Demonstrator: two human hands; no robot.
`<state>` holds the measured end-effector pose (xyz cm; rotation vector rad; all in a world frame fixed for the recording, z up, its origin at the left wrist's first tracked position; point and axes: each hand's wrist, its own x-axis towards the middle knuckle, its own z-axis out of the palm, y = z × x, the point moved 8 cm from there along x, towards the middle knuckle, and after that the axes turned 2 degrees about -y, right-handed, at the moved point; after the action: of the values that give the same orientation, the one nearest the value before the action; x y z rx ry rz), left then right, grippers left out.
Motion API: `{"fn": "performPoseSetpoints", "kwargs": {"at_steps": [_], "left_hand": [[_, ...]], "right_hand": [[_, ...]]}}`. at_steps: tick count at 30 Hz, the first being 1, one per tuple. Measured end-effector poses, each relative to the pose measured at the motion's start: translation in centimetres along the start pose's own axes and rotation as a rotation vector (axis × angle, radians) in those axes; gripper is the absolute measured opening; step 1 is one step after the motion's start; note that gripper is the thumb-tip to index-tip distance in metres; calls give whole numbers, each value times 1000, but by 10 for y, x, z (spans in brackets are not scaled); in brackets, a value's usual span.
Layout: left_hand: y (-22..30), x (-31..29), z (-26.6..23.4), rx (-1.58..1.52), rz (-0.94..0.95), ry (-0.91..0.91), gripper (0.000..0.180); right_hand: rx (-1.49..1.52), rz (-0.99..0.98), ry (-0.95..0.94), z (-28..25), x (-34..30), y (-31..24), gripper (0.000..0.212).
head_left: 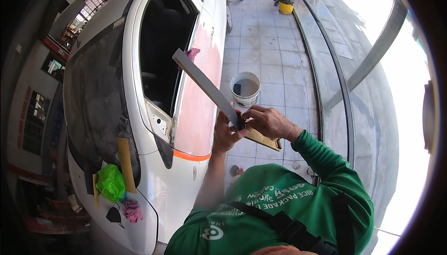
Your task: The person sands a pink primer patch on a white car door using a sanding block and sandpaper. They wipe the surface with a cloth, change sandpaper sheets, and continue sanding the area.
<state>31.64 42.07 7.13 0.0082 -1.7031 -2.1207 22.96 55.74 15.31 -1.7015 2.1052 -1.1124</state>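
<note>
A long gray bar (205,85) is slanting up and away from the person's two hands, its far end lying across the view of the car window, near a pink rag (192,54); whether it is touching the car is impossible to tell. With its length sticking out from one held end, the bar could be tipping and scraping the pink door panel (200,106) if the hold loosens. A tan strip (263,139) is hanging below the near end and could be slipping free if the fingers miss its edge, dropping to the tiled floor (267,64) or, less likely, into the white bucket (247,101) just beyond. The left grip (226,131) is curling around the bar's near end, mostly closed. The right grip (267,122) is bending its fingers at that same end, over the strip; whether it is pinching or merely touching, one cannot tell.
</note>
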Motion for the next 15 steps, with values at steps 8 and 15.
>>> {"fn": "performPoseSetpoints", "kwargs": {"at_steps": [8,15], "left_hand": [[11,6,5,65,-13,-105,107],[28,6,6,147,36,-144,106]], "right_hand": [[-245,-324,-76,-12,10,-16,33],[-372,-684,-137,-19,23,-39,30]]}}
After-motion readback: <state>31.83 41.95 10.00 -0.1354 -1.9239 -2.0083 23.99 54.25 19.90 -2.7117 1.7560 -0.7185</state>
